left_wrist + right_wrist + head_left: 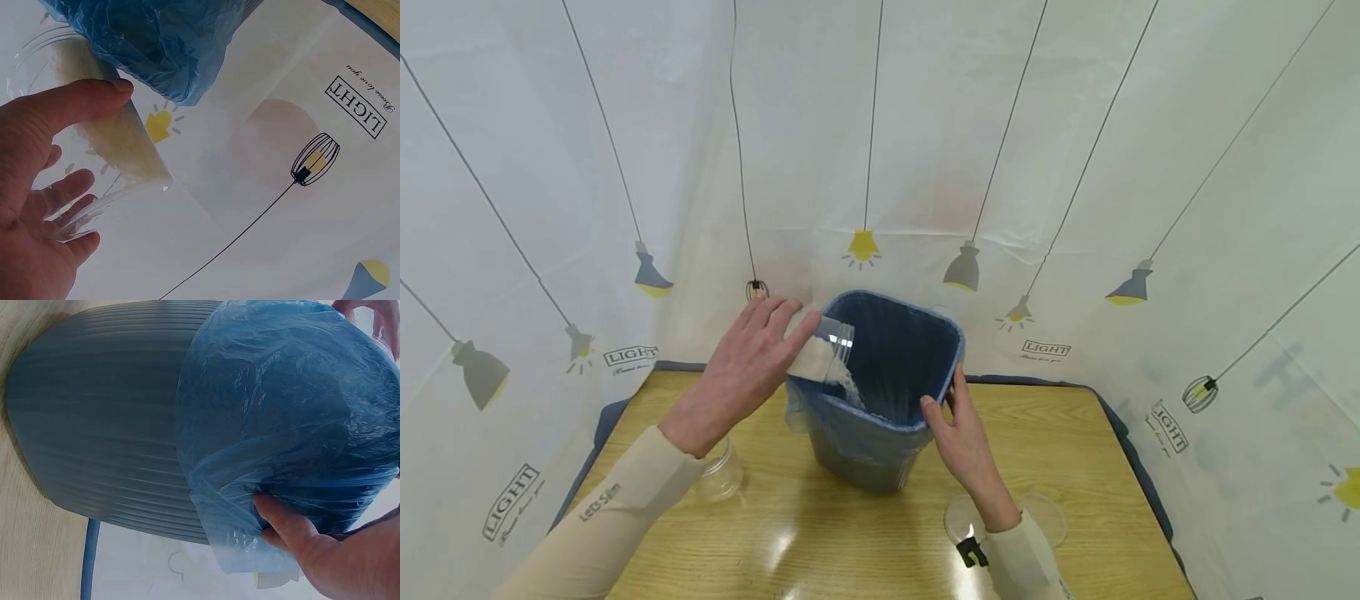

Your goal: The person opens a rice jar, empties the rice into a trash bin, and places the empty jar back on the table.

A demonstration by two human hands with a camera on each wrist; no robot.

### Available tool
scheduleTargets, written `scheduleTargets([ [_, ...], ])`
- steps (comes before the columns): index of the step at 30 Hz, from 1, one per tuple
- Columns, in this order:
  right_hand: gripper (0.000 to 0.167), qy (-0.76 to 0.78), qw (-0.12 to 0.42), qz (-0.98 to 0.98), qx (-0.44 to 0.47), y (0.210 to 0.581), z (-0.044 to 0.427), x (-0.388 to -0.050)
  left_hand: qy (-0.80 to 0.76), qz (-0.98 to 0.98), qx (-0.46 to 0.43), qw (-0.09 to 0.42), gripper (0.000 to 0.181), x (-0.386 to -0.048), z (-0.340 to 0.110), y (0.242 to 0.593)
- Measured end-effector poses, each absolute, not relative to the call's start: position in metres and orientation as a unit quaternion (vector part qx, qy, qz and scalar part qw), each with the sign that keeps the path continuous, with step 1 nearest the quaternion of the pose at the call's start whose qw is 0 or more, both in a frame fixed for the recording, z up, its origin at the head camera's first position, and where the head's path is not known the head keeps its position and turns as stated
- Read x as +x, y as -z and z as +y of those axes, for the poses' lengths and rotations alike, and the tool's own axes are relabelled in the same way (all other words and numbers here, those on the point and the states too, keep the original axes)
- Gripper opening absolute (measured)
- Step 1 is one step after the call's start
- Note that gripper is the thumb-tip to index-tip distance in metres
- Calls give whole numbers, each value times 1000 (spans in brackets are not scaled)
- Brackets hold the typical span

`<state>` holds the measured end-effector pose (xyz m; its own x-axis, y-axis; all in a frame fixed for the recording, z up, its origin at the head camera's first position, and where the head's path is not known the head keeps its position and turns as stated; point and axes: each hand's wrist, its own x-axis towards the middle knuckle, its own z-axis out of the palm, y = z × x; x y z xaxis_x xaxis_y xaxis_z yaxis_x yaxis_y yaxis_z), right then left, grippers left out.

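My left hand (741, 371) grips a clear plastic jar (841, 335), tilted on its side with its mouth over the bin's near left rim. White grains (850, 390) spill from the mouth into the bin. In the left wrist view, the pale contents (125, 147) lie along the jar's lower side, with thumb and fingers around it. A ribbed grey trash bin (106, 419), lined with a thin blue plastic bag (269, 412) folded over the rim, stands on the table. My right hand (964, 446) holds the bin's right rim through the bag, thumb toward the near side.
Another clear jar (722, 477) stands on the wooden table (820, 550), beneath my left forearm. Two clear round lids (961, 518) lie near my right wrist. A white curtain (910, 150) printed with lamps surrounds the table's back and sides.
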<state>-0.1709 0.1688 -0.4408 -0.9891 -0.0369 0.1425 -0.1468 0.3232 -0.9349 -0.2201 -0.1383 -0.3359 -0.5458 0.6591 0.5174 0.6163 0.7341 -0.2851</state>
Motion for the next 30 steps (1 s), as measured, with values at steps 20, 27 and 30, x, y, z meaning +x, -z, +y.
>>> scheduleTargets([
  [20, 78, -580, 51, -811, 62, 442, 169, -171, -33, -884, -360, 295, 63, -218, -136, 334],
  [27, 78, -580, 52, -810, 64, 442, 169, -172, -32, -888, -360, 283, 81, -219, -136, 332],
  [30, 78, -582, 51, -809, 65, 442, 169, -172, -32, -885, -366, 287, 83, -219, -136, 331],
])
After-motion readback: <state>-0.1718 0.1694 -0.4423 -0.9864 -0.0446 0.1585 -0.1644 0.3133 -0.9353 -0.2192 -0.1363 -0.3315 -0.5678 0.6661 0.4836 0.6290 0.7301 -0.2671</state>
